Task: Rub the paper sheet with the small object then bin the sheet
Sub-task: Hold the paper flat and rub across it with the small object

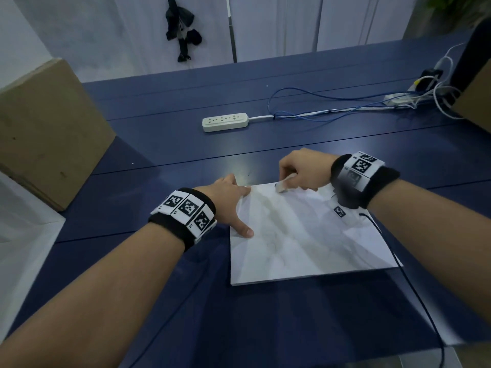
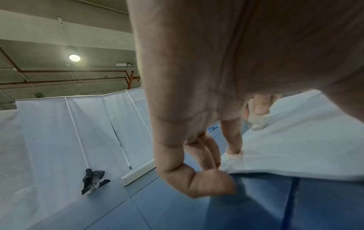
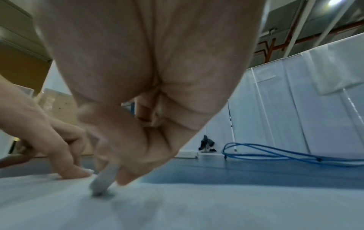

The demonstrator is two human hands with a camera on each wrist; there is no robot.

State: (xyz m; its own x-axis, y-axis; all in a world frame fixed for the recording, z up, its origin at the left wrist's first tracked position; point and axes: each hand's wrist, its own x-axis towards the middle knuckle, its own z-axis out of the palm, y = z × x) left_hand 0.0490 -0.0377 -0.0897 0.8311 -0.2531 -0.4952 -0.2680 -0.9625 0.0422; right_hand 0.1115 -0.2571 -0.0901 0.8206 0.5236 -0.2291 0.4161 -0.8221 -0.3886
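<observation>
A white, slightly creased paper sheet (image 1: 305, 235) lies on the blue table (image 1: 186, 155) in front of me. My right hand (image 1: 300, 172) pinches a small pale eraser-like object (image 1: 283, 185) and presses its tip onto the sheet's far edge. The same object (image 3: 104, 180) shows between thumb and fingers in the right wrist view, and in the left wrist view it (image 2: 256, 121) touches the sheet (image 2: 295, 140). My left hand (image 1: 231, 205) lies spread with straight fingers on the sheet's far left corner, thumb on the left edge.
A cardboard box (image 1: 45, 128) stands at the left. A white power strip (image 1: 224, 122) with blue and white cables (image 1: 332, 107) lies farther back; more plugs and a box sit at the right. White partition panels close off the back.
</observation>
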